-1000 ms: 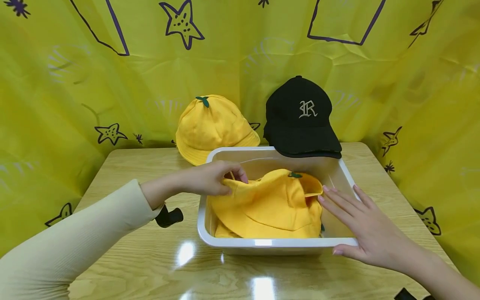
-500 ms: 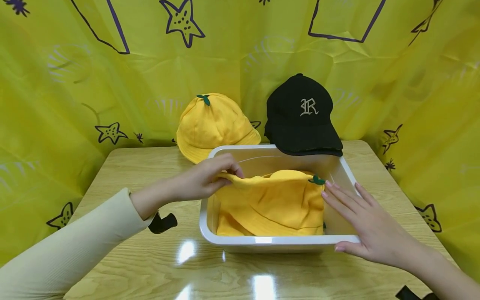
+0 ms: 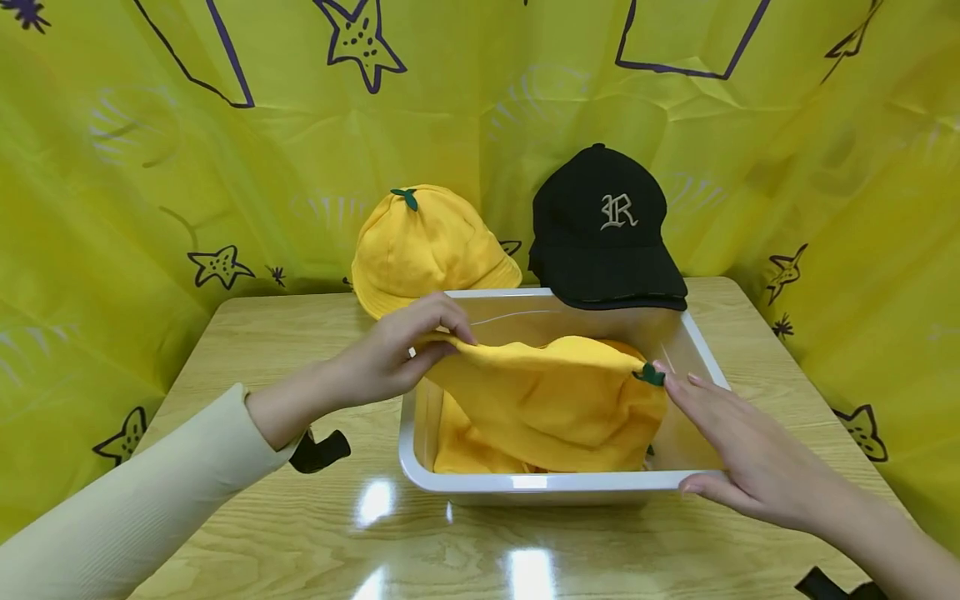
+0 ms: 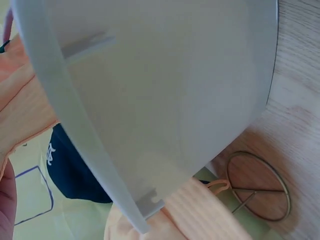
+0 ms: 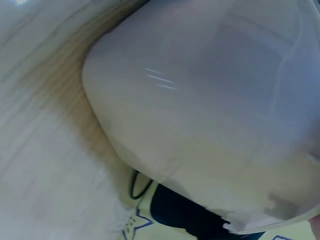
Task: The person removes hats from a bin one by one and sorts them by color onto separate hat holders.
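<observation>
My left hand pinches the brim edge of a yellow hat at the left side of a white plastic bin. The hat's crown, with a green leaf tab, lies towards the right inside the bin. My right hand lies over the bin's front right corner. Its fingers are straight, and the fingertips reach the leaf tab; the thumb is at the front rim. More yellow cloth shows beneath the hat. In the left wrist view the bin wall hides most of the work.
Behind the bin stand another yellow hat and a black cap with a letter R. A round wire stand is under the rear yellow hat. The wooden table meets a patterned yellow curtain.
My left hand has moved a little left and up, drawing the hat's brim with it. The hat has stretched out, its leaf tab shifting right and down. My right fingers have drawn closer together.
</observation>
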Action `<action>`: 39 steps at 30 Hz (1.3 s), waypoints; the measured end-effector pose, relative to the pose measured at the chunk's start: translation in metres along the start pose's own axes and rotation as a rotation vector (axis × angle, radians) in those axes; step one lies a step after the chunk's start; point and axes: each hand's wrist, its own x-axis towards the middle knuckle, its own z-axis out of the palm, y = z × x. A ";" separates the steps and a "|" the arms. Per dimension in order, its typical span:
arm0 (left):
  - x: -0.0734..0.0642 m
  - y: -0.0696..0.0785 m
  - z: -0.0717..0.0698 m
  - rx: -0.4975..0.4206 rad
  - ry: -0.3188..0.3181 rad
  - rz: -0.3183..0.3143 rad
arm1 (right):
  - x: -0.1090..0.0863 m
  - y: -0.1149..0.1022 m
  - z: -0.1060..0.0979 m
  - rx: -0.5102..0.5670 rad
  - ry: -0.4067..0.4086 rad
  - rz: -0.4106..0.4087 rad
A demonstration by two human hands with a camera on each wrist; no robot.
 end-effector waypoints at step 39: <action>-0.026 0.010 -0.006 0.065 0.277 -0.022 | 0.139 0.012 -0.048 0.264 0.432 0.069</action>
